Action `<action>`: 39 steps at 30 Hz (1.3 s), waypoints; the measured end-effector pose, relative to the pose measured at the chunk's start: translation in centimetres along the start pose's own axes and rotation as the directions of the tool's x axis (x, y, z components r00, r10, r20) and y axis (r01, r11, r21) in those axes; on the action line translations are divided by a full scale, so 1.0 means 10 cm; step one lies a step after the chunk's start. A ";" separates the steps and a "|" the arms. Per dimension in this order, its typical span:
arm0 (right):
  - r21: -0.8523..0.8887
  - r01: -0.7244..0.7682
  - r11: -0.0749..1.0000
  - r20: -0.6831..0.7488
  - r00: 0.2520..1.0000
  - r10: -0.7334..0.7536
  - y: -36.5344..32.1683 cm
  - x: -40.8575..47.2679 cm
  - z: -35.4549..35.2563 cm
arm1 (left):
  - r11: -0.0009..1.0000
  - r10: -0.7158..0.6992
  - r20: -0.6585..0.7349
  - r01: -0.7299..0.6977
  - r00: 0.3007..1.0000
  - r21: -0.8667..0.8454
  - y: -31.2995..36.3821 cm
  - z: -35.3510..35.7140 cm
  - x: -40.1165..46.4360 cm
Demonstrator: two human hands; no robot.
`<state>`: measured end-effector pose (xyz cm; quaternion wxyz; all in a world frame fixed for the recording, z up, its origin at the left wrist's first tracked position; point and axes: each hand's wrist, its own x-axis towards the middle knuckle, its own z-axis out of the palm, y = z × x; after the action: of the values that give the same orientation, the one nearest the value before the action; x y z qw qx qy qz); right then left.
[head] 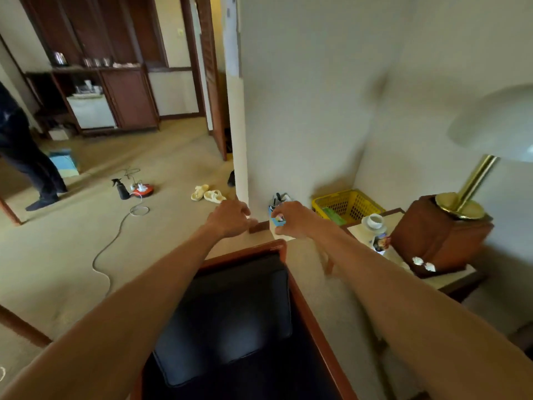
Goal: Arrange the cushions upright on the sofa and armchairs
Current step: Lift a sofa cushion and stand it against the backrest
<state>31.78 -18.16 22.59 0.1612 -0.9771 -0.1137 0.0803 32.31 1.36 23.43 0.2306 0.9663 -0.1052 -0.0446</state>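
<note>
Both arms reach forward over the armchair (pixel 291 284), its dark cushion (pixel 230 319) lying on the seat below, left hand (pixel 230 217) and right hand (pixel 294 219) loosely curled (holding nothing).

- Both bare forearms stretch forward and away from the camera, drawing closer together toward the wrists.
- The left hand (pixel 230 217) is held palm down with the back of the hand facing up, fingers loosely curled and slightly parted; its grip closes on nothing.
- The right hand (pixel 294 219) is level with it and just beside, fingers bent inward and downward, thumb toward the left hand.
- The two hands are apart, not touching.
</note>
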 end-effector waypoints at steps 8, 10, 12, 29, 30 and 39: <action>0.018 -0.236 0.972 -0.199 0.952 0.234 1.23 -1.72 -1.06 | 0.961 0.277 0.046 -0.278 0.960 0.003 2.25 0.27 -0.16; 0.023 -0.329 0.944 -0.224 0.919 0.326 1.68 -2.36 -1.24 | 0.931 0.364 0.081 -0.366 0.928 0.000 2.94 0.51 -0.34; 0.014 -0.416 0.909 -0.260 0.876 0.406 2.15 -3.10 -1.40 | 0.889 0.455 0.130 -0.459 0.881 -0.006 3.66 0.79 -0.58; 0.355 -0.879 0.319 -0.286 0.223 0.932 4.39 -8.66 -1.30 | 0.389 0.867 0.440 -0.870 0.234 -0.304 8.29 3.63 -3.30; 0.367 -0.881 0.297 -0.279 0.200 0.939 4.50 -8.84 -1.24 | 0.366 0.869 0.455 -0.874 0.196 -0.321 8.45 3.79 -3.41; 0.465 -0.881 0.086 -0.165 0.010 0.986 5.53 -9.86 -0.55 | 0.248 0.837 0.548 -0.891 0.000 -0.379 9.50 5.28 -3.92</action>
<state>-51.03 -95.26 21.09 0.1984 -0.7603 0.6168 -0.0453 -30.32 -95.74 21.16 0.1155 0.6109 -0.7490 -0.2289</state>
